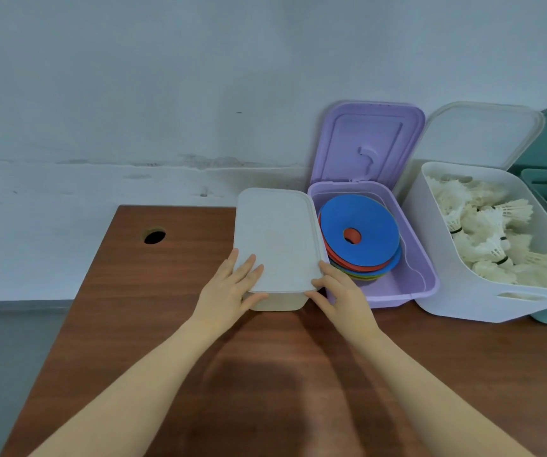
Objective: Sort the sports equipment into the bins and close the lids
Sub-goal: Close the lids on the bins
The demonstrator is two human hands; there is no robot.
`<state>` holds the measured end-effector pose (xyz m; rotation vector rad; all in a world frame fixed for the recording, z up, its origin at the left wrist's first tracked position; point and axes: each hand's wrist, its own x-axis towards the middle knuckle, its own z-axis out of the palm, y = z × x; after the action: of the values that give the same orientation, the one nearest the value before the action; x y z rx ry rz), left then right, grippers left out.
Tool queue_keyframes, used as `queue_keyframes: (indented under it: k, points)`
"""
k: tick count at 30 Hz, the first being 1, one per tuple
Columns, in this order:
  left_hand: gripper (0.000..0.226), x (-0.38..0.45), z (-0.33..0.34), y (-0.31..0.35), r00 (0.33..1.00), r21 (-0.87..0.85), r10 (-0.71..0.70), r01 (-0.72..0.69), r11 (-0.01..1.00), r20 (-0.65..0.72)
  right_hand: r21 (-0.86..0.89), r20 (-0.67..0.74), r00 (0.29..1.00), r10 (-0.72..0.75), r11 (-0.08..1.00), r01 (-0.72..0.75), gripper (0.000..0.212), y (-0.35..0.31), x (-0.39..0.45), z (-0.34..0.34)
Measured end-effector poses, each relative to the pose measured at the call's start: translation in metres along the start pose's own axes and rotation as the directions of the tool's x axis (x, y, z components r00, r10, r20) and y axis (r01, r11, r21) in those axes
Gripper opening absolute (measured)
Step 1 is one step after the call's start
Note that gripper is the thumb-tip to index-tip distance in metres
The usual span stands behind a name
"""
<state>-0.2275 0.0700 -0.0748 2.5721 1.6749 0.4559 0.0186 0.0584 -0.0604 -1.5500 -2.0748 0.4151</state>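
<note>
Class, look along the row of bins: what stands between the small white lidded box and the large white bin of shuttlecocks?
In the head view, the open lilac plastic bin stands between them, holding stacked flat coloured discs.

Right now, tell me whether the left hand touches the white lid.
Touching: the head view shows the left hand with fingers flat on the white lid.
</note>
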Motion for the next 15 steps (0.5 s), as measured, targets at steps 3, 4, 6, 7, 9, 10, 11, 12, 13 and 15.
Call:
queue_keyframes:
  k: [3, 4, 6, 7, 9, 10, 11, 12, 13, 15]
  points:
    - [0.067, -0.002, -0.001, -0.003, 0.999, 0.027, 0.028, -0.029, 0.999, 0.02, -0.041, -0.047, 0.999, -0.013, 0.999, 0.011, 0.023, -0.003, -0.002, 0.001]
    - [0.067, -0.003, -0.003, -0.002, 0.999, 0.029, 0.024, -0.025, 0.999, 0.036, -0.055, -0.061, 0.998, -0.013, 0.998, 0.009, 0.029, -0.004, 0.001, -0.002]
    - [0.069, -0.001, -0.01, 0.0, 0.998, 0.015, -0.013, 0.012, 1.0, 0.062, -0.092, -0.079, 0.997, -0.022, 0.996, 0.015, 0.042, -0.007, 0.009, -0.007]
    - [0.071, 0.001, -0.015, 0.001, 0.997, 0.008, -0.041, 0.04, 0.999, 0.067, -0.12, -0.082, 0.996, -0.032, 0.993, 0.022, 0.046, -0.008, 0.015, -0.008]
    - [0.077, 0.011, -0.023, 0.003, 0.99, -0.004, -0.105, 0.106, 0.994, 0.09, -0.168, -0.054, 0.998, -0.022, 0.986, 0.012, 0.047, -0.009, 0.027, -0.008]
    - [0.079, 0.017, -0.025, 0.003, 0.984, -0.003, -0.137, 0.138, 0.99, 0.111, -0.184, -0.028, 1.0, 0.002, 0.983, -0.007, 0.044, -0.009, 0.033, -0.006]
    - [0.077, 0.025, -0.025, 0.002, 0.976, 0.001, -0.165, 0.167, 0.986, 0.142, -0.197, 0.005, 1.0, 0.029, 0.98, -0.028, 0.041, -0.008, 0.04, -0.002]
    - [0.073, 0.033, -0.023, 0.001, 0.966, 0.006, -0.188, 0.19, 0.982, 0.175, -0.211, 0.036, 0.998, 0.051, 0.977, -0.042, 0.041, -0.008, 0.046, 0.001]
    - [0.067, 0.041, -0.022, 0.0, 0.954, 0.015, -0.209, 0.211, 0.977, 0.212, -0.229, 0.065, 0.996, 0.066, 0.972, -0.05, 0.044, -0.008, 0.053, 0.004]
    - [0.062, 0.059, -0.018, -0.003, 0.929, 0.038, -0.243, 0.242, 0.969, 0.279, -0.26, 0.113, 0.99, 0.089, 0.964, -0.057, 0.05, -0.006, 0.066, 0.009]
